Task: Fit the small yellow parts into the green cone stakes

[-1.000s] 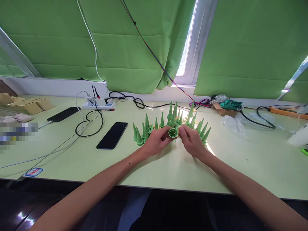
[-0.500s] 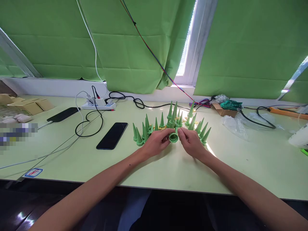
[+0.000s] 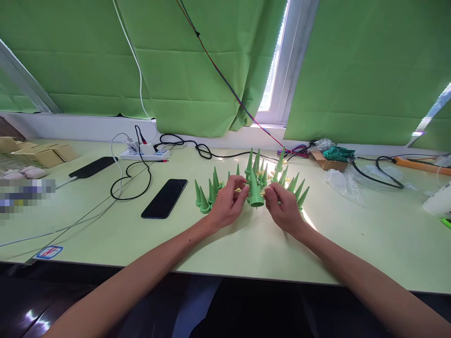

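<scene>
Between my two hands is a green cone-shaped piece [image 3: 255, 191], its point up and its wide ring end toward me, with small yellowish parts at its sides. My left hand [image 3: 230, 199] pinches its left side with thumb and forefinger. On the other side, the bent fingers of my right hand [image 3: 282, 204] close on the small yellowish part. Behind and beside the hands, several similar green cones [image 3: 203, 201] stand upright on the table, some partly hidden by my fingers.
On the pale table [image 3: 317, 263], a black phone [image 3: 164, 198] lies left of the cones, with a power strip [image 3: 144, 154] and looping cables behind it. A dark flat device [image 3: 93, 167] and cardboard boxes [image 3: 45, 155] are farther left. Plastic bags [image 3: 343, 185] and a small box [image 3: 327, 161] sit right.
The cone between my hands has tilted, so its point now shows upward where its open ring faced me. My hands have moved slightly apart around it.
</scene>
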Demonstrator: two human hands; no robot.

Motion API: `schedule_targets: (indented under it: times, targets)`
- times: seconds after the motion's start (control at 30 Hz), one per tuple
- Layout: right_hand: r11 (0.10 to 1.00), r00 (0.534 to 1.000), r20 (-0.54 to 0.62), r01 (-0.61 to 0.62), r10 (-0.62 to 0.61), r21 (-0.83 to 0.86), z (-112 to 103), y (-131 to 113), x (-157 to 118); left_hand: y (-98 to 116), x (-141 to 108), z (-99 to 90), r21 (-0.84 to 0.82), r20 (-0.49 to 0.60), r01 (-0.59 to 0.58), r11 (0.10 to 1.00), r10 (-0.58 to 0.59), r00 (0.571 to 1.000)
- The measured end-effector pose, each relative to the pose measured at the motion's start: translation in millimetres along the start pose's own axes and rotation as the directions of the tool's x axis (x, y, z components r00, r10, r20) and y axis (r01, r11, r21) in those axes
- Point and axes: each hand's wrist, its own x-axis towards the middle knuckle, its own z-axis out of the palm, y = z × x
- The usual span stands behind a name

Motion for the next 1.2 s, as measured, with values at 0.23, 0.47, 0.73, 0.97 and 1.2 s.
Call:
schedule_targets:
  times: [0.23, 0.47, 0.73, 0.97, 1.2]
  targets:
    - [1.0, 1.0, -0.012, -0.005, 0.006, 0.017, -1, 0, 1, 8, 1, -4.4, -0.109, 0.225, 0.109, 0.988, -0.082, 0.971]
    - [1.0, 1.0, 0.018, -0.016, 0.016, -0.01, 1, -2, 0, 11, 2, -4.3, -0.051, 0.266, 0.104, 0.993, -0.087, 0.96]
    - [0.997, 0.994, 0.089, -0.065, 0.069, -0.041, 4, 1, 1, 3, 2, -3.1, -0.001, 0.252, 0.074, 0.997, -0.071, 0.965]
    - [0.992, 0.993, 0.089, -0.063, 0.073, -0.106, 2, 0, 4, -2, 1, -1.8, 0.168, 0.203, -0.104, 0.98, 0.069, 0.977]
    - [0.989, 0.997, 0.07, -0.004, 0.015, -0.146, 2, 0, 5, -3, 2, -2.6, 0.22, 0.223, -0.235, 0.947, 0.186, 0.957]
